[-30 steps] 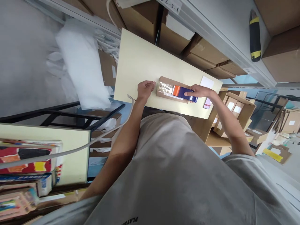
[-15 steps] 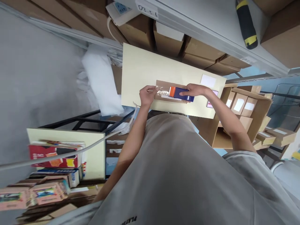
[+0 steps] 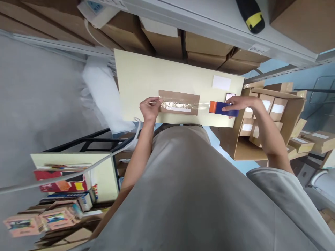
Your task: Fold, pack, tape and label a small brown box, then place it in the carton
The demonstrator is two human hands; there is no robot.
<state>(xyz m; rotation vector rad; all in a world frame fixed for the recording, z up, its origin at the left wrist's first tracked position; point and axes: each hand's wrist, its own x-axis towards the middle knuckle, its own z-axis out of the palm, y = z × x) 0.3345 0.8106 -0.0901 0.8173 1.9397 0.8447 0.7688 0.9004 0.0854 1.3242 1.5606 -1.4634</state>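
A flat brown cardboard box (image 3: pixel 179 94) with a white label (image 3: pixel 183 109) lies on the cream tabletop (image 3: pixel 146 71). At its left end, my left hand (image 3: pixel 150 108) is closed in a pinch on the end of the clear tape (image 3: pixel 204 105). The strip runs along the box and past its right edge. My right hand (image 3: pixel 240 103) grips a blue and orange tape dispenser (image 3: pixel 222 108), to the right of the box, with the tape stretched out from its orange end. A phone (image 3: pixel 230 95) is partly hidden behind that hand.
White paper (image 3: pixel 221 82) lies at the table's back right. An open carton (image 3: pixel 293 113) of small boxes stands to the right. Overhead runs a grey shelf (image 3: pixel 204 24) with a black and yellow handle (image 3: pixel 252 17). A pale cable (image 3: pixel 104 158) crosses at lower left, above books (image 3: pixel 62 179).
My right hand has moved the tape dispenser right, from above the box to beyond its right edge, drawing out tape. My left hand stays at the box's left end. The view has shifted.
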